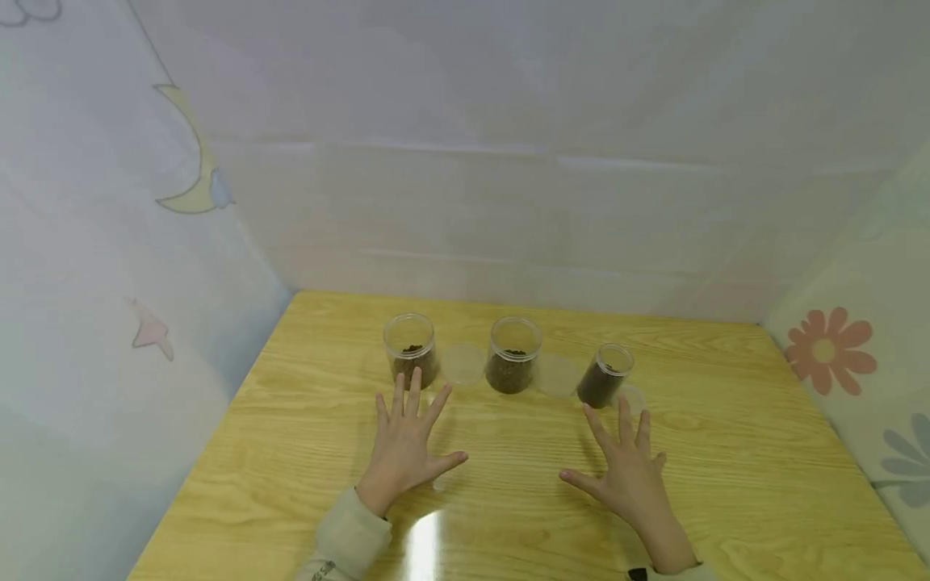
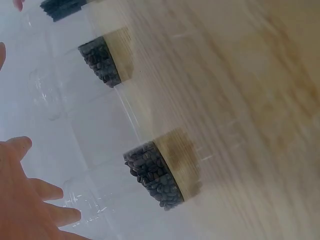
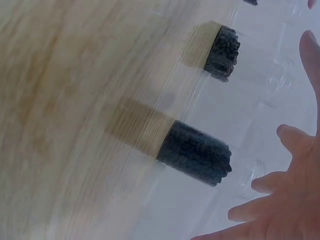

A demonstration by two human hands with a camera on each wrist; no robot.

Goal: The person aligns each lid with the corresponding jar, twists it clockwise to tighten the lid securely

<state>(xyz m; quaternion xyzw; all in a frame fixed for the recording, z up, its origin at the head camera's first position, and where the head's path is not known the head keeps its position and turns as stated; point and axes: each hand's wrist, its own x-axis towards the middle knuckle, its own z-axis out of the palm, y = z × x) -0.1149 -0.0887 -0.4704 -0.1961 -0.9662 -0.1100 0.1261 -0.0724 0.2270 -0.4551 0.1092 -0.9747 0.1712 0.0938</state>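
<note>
Three clear, lidless jars stand in a row on the table, each partly filled with dark coffee beans. In the head view, my left hand is spread flat with straight fingers, in front of the left jar. My right hand is likewise spread, its fingertips near the narrower right jar. Between the hands, farther back, stands the middle jar. Both hands are empty. Coffee beans in the left jar show clearly in the left wrist view, and the right jar's beans in the right wrist view.
Flat translucent lids lie beside the jars: a left lid, a middle lid and a small right lid partly behind my fingers. The wooden table meets a pale printed curtain at the back and sides.
</note>
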